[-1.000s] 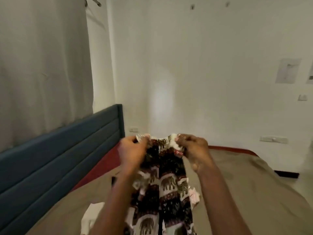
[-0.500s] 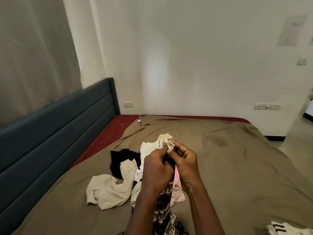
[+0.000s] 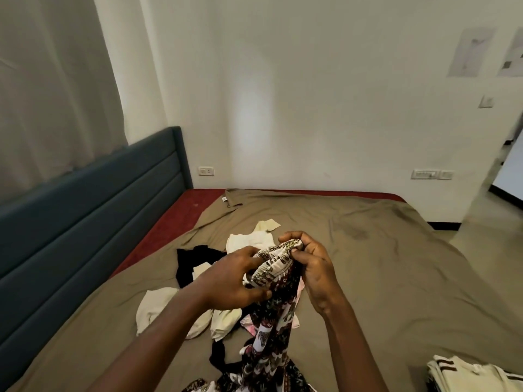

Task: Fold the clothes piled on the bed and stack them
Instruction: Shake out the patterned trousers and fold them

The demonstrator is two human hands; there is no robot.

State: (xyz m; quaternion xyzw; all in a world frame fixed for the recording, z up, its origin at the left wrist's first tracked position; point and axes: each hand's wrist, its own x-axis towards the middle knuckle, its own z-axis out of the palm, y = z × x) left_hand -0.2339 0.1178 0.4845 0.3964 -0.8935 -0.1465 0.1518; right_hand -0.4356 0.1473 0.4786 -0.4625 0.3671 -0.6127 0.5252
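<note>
Patterned garment (image 3: 278, 260) gripped by left hand (image 3: 235, 281), right hand (image 3: 314, 264) — bedsheet tag (image 3: 224, 198) unreadable.

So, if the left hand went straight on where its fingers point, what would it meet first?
The left hand grips the patterned trousers at the waistband; pushing on, it would probably meet the right hand beyond, though depth is unclear.

Home bedroom: bed (image 3: 396, 250) w/ padded headboard (image 3: 85, 210).

Both hands, left hand (image 3: 232, 281) and right hand (image 3: 314, 267), gripped the patterned trousers' (image 3: 271, 321) gathered waistband above the bed (image 3: 382, 264), clothes pile (image 3: 203, 278) beneath.
</note>
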